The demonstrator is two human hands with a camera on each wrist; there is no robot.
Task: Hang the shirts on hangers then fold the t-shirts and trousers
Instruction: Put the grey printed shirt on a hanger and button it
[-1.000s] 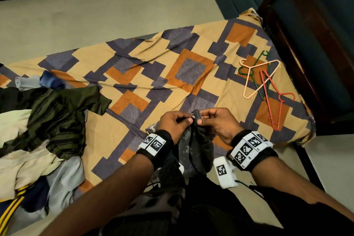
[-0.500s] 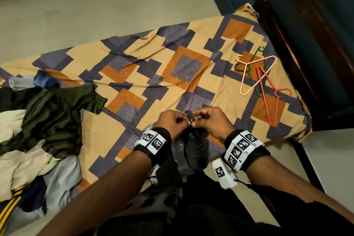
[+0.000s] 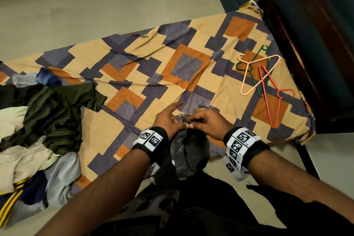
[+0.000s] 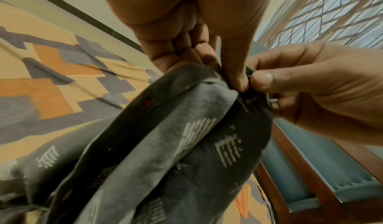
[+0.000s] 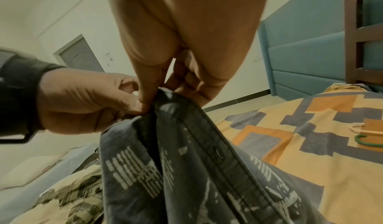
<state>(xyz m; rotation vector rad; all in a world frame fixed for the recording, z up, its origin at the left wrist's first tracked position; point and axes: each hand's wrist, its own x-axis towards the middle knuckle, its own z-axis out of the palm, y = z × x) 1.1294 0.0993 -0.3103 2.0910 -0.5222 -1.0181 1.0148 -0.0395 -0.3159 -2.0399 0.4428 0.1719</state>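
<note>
A dark grey shirt (image 3: 189, 147) with white printed marks hangs over the bed's near edge between my hands. My left hand (image 3: 172, 120) pinches its front edge with the thumb, while the index finger points out over the bed. My right hand (image 3: 206, 120) pinches the other front edge right beside it, thumbs nearly touching. The left wrist view shows both thumbs (image 4: 236, 80) pressed on the shirt's (image 4: 165, 145) button strip. In the right wrist view the strip (image 5: 217, 154) with a buttonhole runs down from my fingers. Three hangers lie at the bed's right end: peach (image 3: 256, 71), red (image 3: 274, 97), green (image 3: 258, 63).
The patterned bedsheet (image 3: 172, 53) covers the bed. A pile of clothes sits at the left: an olive striped shirt (image 3: 53, 109), a cream garment (image 3: 19, 151), grey and navy pieces. A dark wooden frame (image 3: 306, 44) stands at the right, bare floor beyond the bed.
Both hands have stayed on the shirt's front edges and dropped slightly toward the near edge. My left index finger has stretched out from the pinch.
</note>
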